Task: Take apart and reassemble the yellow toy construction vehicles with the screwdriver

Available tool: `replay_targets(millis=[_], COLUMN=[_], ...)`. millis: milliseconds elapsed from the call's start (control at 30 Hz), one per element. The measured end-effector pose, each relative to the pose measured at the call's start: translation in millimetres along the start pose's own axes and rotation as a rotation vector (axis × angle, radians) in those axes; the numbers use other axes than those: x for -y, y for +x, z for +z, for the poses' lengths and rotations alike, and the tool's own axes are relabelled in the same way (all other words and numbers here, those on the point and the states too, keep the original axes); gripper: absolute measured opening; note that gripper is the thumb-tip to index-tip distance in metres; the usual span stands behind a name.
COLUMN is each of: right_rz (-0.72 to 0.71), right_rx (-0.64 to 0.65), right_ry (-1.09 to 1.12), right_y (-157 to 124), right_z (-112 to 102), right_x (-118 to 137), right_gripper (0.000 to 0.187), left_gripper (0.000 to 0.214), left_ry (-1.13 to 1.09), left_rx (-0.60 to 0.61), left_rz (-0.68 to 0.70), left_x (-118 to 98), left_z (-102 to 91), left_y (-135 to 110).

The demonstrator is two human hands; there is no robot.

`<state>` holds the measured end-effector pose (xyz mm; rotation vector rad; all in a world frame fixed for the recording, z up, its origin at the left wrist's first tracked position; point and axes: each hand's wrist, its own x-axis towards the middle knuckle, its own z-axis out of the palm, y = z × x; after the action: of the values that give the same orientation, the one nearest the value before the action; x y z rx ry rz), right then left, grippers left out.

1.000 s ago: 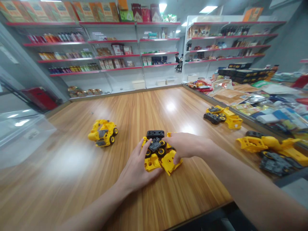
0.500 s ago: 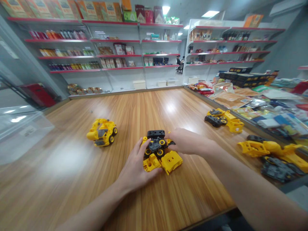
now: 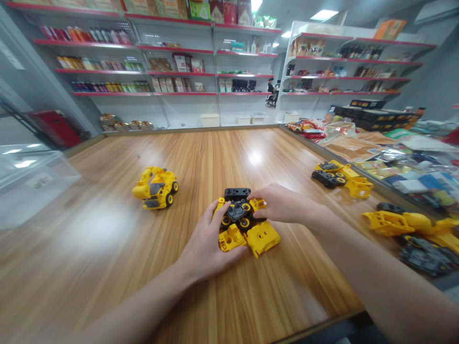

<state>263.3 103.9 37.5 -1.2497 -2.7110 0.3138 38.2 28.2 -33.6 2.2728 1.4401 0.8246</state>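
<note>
Yellow and grey plastic toy-vehicle parts (image 3: 237, 211) cluster on the brown wood-grain table (image 3: 229, 157) between an open left hand (image 3: 206, 239) and a right hand (image 3: 281, 203) seemingly pinching a small yellow plastic piece (image 3: 256, 204), apparently mid-gathering, which calls next for steady grip.

Clr bin (image 3: 21, 203), shelves (image 3: 186, 94) w/ btls (image 3: 110, 36)

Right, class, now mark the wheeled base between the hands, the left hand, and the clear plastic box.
Wheeled base (image 3: 236, 212): head view, on its grey middle.
Left hand (image 3: 205, 244): head view, on its back.
Clear plastic box (image 3: 33, 197): head view, on its side wall.
</note>
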Motion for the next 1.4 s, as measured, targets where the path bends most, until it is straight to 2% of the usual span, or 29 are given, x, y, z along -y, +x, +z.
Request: replay_targets(millis=[133, 233, 433, 567, 833, 967, 1200, 1400], right_rz=[0.0, 0.003, -0.03, -0.025, -0.016, -0.017, 0.025, 0.056], right_rx=[-0.033, -0.092, 0.08, 0.086, 0.117, 0.131, 0.065, -0.166], right_ry=[-0.024, -0.087, -0.217, -0.247, -0.271, -0.27, -0.271, -0.2], right_y=[-1, -2, -1, -1, -2, -1, -5, -4], right_z=[1, -1, 5, 6, 2, 5, -10, -22], right_x=[-1, 1, 8, 10, 14, 16, 4, 4], right_gripper=[0.035, 0.024, 0.018, 0.014, 0.02, 0.015, 0.017, 0.021], left_gripper=[0.091, 0.091, 0.091, 0.093, 0.091, 0.088, 0.089, 0.09], left_ry=[-0.009, -0.015, -0.028, -0.016, 0.001, 0.011, -0.001, -0.039], left_rx=[0.004, 0.0, -0.001, -0.002, 0.008, 0.006, 0.011, -0.006], left_rz=[-0.003, -0.011, -0.009, -0.005, 0.003, 0.004, -0.009, 0.009], left_x=[0, 1, 1, 2, 3, 1, -1, 0], left_z=[-0.1, 0.4, 1.0, 2.6, 3.0, 2.1, -0.1, -0.8], left_y=[-1, -2, -2, -1, -1, 0, -1, -1])
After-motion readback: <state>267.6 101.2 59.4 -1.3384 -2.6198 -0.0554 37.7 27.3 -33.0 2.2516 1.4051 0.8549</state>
